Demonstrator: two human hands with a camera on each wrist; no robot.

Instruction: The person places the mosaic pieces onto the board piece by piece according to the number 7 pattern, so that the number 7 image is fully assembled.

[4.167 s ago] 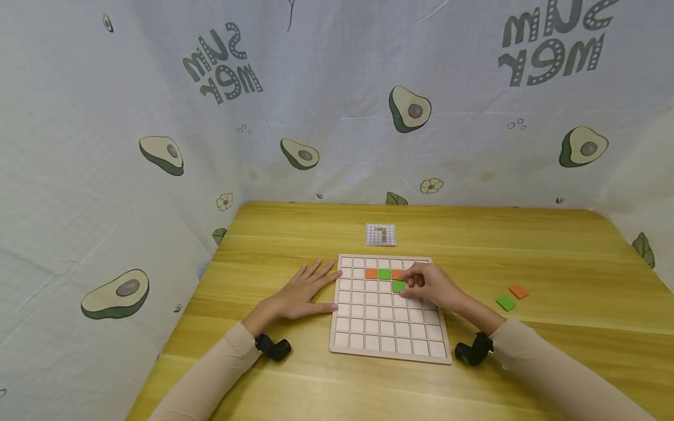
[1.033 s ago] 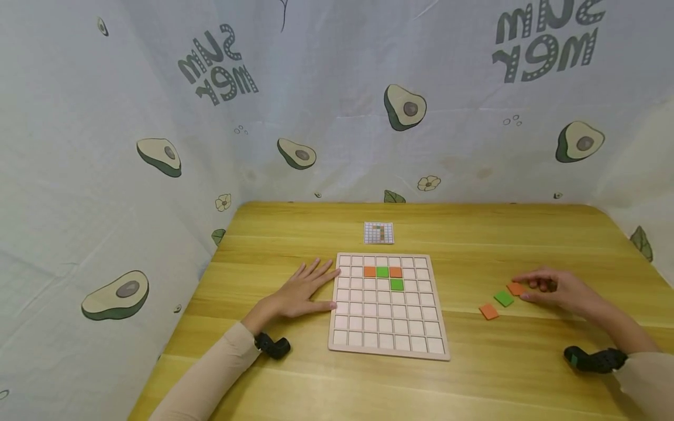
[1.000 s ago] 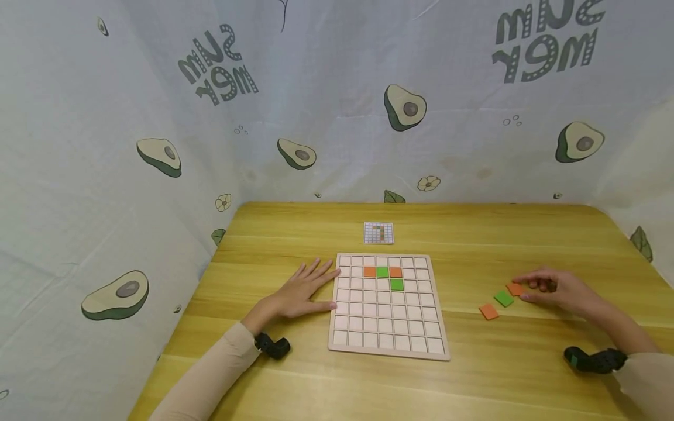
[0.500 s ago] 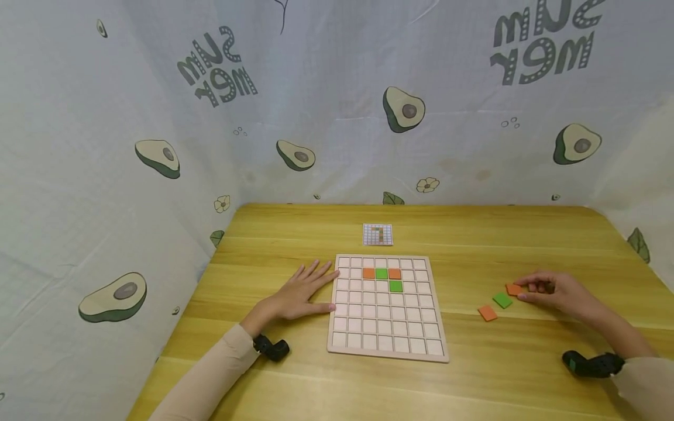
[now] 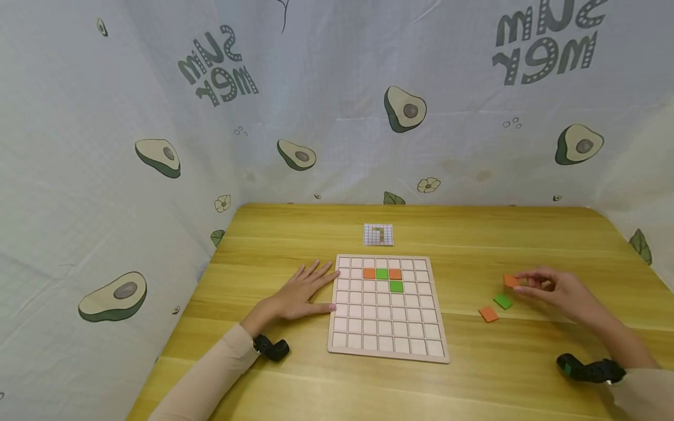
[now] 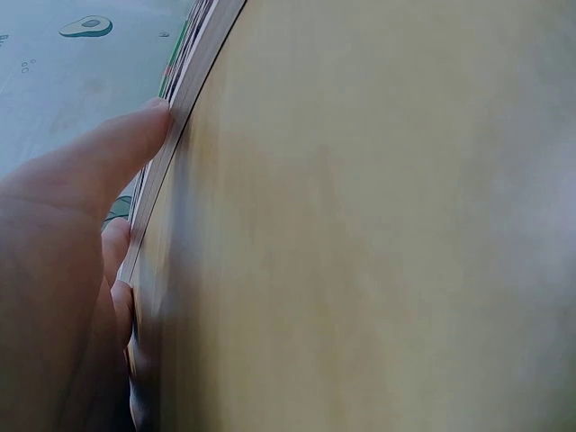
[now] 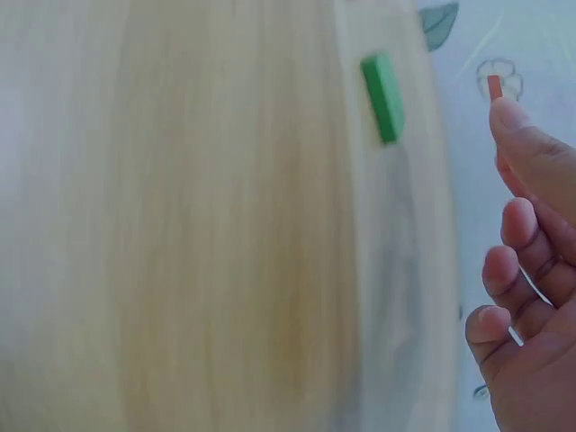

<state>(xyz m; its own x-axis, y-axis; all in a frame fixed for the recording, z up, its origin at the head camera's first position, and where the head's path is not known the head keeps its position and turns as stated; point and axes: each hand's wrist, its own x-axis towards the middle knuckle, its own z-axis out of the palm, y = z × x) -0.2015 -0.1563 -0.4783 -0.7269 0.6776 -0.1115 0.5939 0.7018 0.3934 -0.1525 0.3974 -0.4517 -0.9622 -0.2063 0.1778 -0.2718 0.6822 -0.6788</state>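
My right hand (image 5: 553,290) pinches an orange square tile (image 5: 511,281) between thumb and fingers, raised off the table; the right wrist view shows only a sliver of that orange tile (image 7: 495,86) past the thumb tip. Just below it lies a green tile (image 5: 503,301), and a second orange tile (image 5: 488,314) is nearer the front. With fingers spread, my left hand (image 5: 300,294) lies flat on the table, its fingertip and thumb touching the left edge of a pale grid board (image 5: 368,324). Set in the board are two orange tiles and two green tiles (image 5: 396,286).
A small printed grid card (image 5: 378,234) with coloured squares lies behind the board. The wooden table (image 5: 284,386) ends at a white avocado-print curtain (image 5: 337,76) at the back and left. A black camera sits on each wrist.
My right hand earlier placed a green tile in the board, then went right to the loose tiles. In the last half second it has lifted an orange tile. The left hand stays put.
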